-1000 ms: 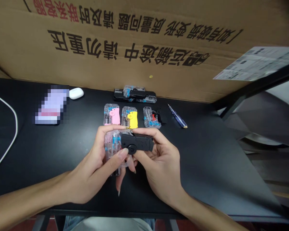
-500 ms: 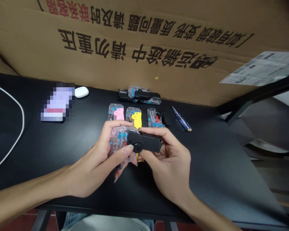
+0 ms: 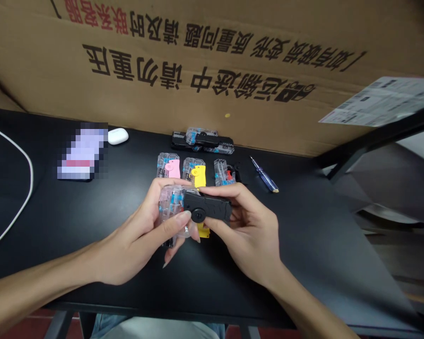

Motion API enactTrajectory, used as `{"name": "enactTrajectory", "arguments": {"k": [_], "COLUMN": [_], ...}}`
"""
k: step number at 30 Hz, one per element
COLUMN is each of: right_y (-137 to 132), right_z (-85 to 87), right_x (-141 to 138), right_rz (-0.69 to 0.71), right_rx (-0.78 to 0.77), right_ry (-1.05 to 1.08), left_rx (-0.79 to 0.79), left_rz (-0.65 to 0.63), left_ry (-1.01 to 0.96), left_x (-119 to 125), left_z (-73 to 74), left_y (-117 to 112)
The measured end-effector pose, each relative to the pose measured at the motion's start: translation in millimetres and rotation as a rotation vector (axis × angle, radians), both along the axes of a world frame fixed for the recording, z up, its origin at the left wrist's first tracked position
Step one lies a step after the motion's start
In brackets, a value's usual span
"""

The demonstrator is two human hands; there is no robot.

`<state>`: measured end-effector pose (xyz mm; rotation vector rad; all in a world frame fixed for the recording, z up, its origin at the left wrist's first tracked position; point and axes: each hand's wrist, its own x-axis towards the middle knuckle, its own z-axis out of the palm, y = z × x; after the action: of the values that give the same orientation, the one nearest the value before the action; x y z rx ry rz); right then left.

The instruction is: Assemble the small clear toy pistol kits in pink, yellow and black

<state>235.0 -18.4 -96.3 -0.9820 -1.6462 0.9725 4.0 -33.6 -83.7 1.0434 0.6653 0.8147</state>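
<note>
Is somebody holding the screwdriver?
No, the screwdriver lies on the black table, and the right grip holds a black toy part.

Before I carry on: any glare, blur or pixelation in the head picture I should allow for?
Head view: soft sheen on the black tabletop; head view: phone pixelated, unreadable; head view: top right corner dark, shipping label print illegible; head view: held black-and-clear piece reasonably sharp.
</note>
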Motion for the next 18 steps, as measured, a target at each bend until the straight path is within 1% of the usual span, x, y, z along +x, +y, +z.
{"name": "enactTrajectory", "arguments": {"k": [2,4,6,7,10,14,18], "right_y": [3,5,7,7,5,3,6], "right_z": [0.5,3.5,7.2,8.5,7.9,2.4,4.4], "right_x": [5,7,8,8,7,2,-3], "right_rz": [0.010,0.028,0.067,0.088,0.083,-0.016,0.007], "right_rx": [0.065,0.151,0.208,0.210,0.146,0.072,-0.004], "right_ry": [-0.114,-0.182,-0.185,-0.172,-0.117,-0.021,0.127], "left_rx": [-0.002,0.003,0.016,0.019,0.012,0.008,0.022], "left_rz": [0.031,0.052,0.058,0.056,0.038,0.013,0.021], "left_ry": [0.019,0.054,0.104,0.124,0.134,0.126,0.137], "left_x": [0,-1,-2,-3,-4,-5,-7], "left_z": [-0.8,-1.4,-1.8,-1.9,-1.9,-3.5,-5.8], "left_y": [0,1,1,2,1,0,-2]}}
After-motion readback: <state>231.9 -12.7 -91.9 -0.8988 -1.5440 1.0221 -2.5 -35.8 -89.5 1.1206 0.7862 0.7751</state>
